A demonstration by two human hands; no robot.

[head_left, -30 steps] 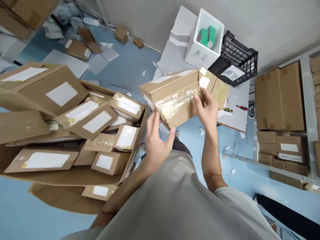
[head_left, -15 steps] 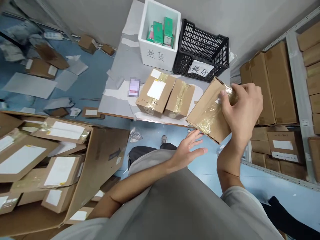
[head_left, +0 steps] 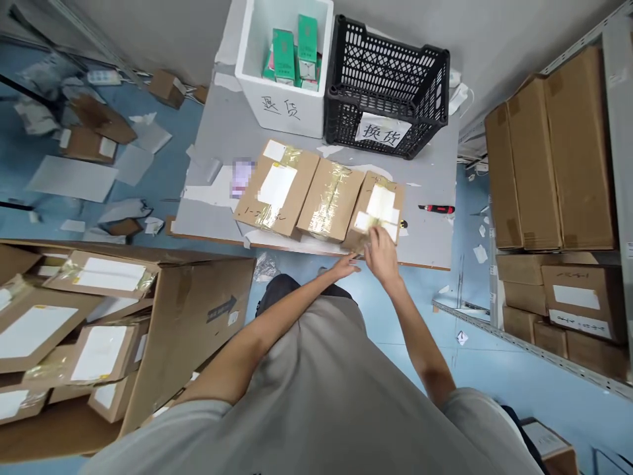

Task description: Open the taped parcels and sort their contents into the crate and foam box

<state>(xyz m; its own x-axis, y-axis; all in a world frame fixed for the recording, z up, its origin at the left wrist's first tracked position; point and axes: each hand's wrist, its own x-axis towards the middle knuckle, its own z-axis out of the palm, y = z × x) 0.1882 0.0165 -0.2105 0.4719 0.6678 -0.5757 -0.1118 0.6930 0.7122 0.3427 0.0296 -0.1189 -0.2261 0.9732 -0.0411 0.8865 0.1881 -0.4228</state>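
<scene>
A taped cardboard box (head_left: 364,206) with white labels lies on the near edge of the table, rightmost in a row of three. My right hand (head_left: 382,254) is closed on its near end, the fingertips over the tape and label edge, slightly blurred. At the box's lower left corner is my left hand (head_left: 346,266), its fingers stretched out and the thumb apart; whether they touch the box is hard to see. To the left stand a middle taped box (head_left: 329,201) and a larger labelled box (head_left: 299,175).
Behind the boxes stand a white foam bin (head_left: 287,109) holding green cartons and a black plastic crate (head_left: 380,99). A red utility knife (head_left: 438,209) lies on the table at right. A big carton (head_left: 202,316) of parcels is at left, a box-filled rack (head_left: 620,198) at right.
The box in my right hand has come down from the air onto the table, beside the other two, label side now up. My left hand has moved slightly left and toward the table edge.
</scene>
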